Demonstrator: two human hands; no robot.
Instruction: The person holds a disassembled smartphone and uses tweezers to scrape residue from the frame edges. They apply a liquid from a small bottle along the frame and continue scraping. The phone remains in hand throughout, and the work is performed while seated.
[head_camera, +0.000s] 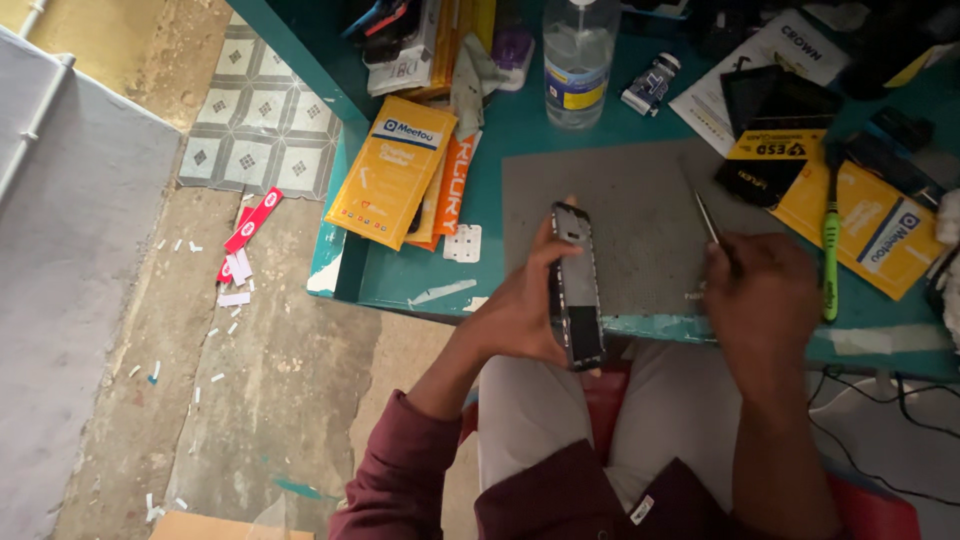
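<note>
Between left fingers (545, 262), opened phone (575, 290) stands edgewise.

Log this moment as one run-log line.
left hand: holds phone on edge | right hand: holds thin tool | under: grey mat | near: green screwdriver

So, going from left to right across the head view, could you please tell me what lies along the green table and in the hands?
Yellow flat packet → left hand → opened black phone → thin metal tweezers → right hand → green-handled tool.
</note>
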